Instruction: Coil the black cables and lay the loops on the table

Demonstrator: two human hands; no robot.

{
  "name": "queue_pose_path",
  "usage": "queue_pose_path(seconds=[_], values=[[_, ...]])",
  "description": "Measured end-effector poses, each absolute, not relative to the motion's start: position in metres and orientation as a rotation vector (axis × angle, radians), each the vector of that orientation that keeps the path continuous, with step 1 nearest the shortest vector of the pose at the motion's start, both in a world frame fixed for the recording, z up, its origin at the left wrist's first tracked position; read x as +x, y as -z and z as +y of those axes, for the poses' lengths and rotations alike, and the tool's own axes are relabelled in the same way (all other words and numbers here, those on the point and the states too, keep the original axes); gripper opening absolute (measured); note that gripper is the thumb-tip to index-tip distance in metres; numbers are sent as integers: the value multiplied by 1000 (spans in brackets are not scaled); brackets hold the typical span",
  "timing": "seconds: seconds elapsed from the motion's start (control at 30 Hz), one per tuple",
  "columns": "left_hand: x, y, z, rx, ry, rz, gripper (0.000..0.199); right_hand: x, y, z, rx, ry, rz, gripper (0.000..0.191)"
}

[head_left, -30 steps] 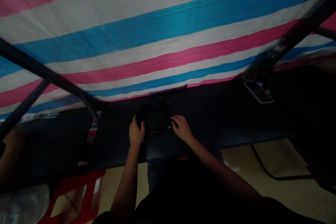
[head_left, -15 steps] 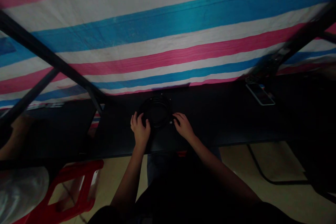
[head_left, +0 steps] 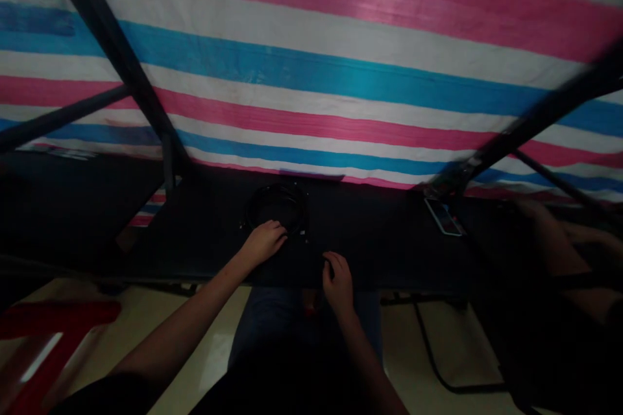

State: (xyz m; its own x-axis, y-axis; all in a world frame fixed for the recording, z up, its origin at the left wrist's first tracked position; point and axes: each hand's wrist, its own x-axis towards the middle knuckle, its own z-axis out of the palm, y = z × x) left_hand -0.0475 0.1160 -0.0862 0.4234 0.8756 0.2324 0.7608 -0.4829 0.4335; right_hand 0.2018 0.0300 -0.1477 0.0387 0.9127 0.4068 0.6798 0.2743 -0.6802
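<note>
A coil of black cable (head_left: 300,207) lies on the black tabletop in front of me, with small light-coloured connector ends around its rim. My left hand (head_left: 264,243) is at the coil's near side, back of the hand up, its fingers bent together over the near rim. Under those fingers the cable is dark and partly hidden. Nearer the table's front edge, to the right and apart from the coil, is my right hand (head_left: 339,279). Its fingers are loosely curved, with a gap between thumb and fingers, and nothing shows in it.
A phone (head_left: 442,216) lies on the tabletop (head_left: 389,243) to the right. Dark frame posts (head_left: 131,71) slant up on both sides before a striped sheet (head_left: 311,84). Another person's arm (head_left: 559,246) is at the far right. A red stool (head_left: 58,324) stands low left.
My right hand has come away from the coil toward the table's front edge. My left hand has shifted to the coil's near rim, its fingers closer together. The view has turned and tilted.
</note>
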Motion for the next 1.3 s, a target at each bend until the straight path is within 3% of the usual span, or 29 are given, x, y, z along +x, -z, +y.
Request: queue_pose_path(seconds=[0.37, 0.53, 0.67, 0.77, 0.87, 0.97, 1.03, 1.1, 1.3], values=[[-47, -19, 137, 2219, -1254, 1876, 30, 206, 148, 26, -1320, -471, -1743, 31], [-40, -88, 125, 1974, -1827, 2009, 23, 207, 147, 22, -1236, -571, -1610, 28], [-19, -139, 87, 1978, -1994, 2015, 22, 214, 123, 29, -1192, -638, -1442, 30], [-2, -162, 54, 1940, -1942, 1944, 25, 223, 81, 38, -1105, -603, -1367, 34], [8, -167, 30, 1865, -1720, 1863, 27, 230, 34, 46, -1005, -516, -1316, 57], [12, -160, 22, 1805, -1557, 1814, 29, 232, 7, 46, -879, -870, -1363, 52], [10, -152, 24, 1799, -1483, 1808, 30, 232, 5, 40, -748, -1293, -1368, 43], [6, -141, 28, 1752, -1378, 1768, 31, 233, 11, 31, -655, -1603, -1230, 47], [-15, -94, 25, 1409, -850, 1585, 51, 267, 37, 18, -832, -1775, -1075, 56]])
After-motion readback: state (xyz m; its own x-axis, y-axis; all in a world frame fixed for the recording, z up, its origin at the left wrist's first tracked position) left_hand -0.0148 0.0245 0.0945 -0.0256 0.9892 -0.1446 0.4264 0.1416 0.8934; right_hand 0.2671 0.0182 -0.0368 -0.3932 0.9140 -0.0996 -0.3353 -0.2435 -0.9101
